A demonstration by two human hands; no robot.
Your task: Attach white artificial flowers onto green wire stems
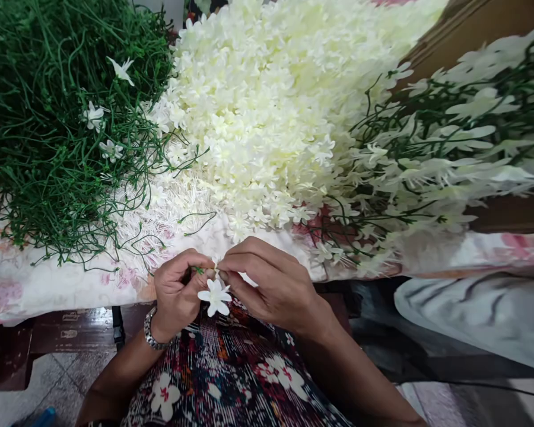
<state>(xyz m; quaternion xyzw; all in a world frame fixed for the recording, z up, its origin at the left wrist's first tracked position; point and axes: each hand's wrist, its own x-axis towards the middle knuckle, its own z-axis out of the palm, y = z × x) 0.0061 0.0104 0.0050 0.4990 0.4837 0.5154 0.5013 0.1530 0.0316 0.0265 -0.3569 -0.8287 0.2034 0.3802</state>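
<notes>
Close in front of my body both hands meet, fingertips almost touching. My left hand (183, 290), with a metal watch on its wrist, pinches a green plastic stem (197, 270); most of the stem is hidden in the fingers. My right hand (267, 284) is closed in a pinch on a tiny pale piece at the same spot, too small to make out. Just below the fingertips hangs a white artificial flower (215, 297), its petals spread. Ahead lie a heap of white flower heads (267, 118) and a pile of green stems (62, 118).
Thin white stamen-like pieces (146, 219) lie between the piles on a floral tablecloth (62, 290). One loose green stem (200, 222) lies near the table edge. Assembled flowers on stems (463, 136) are heaped at right by a cardboard box (449, 35). Pale striped fabric (471, 314) shows at lower right.
</notes>
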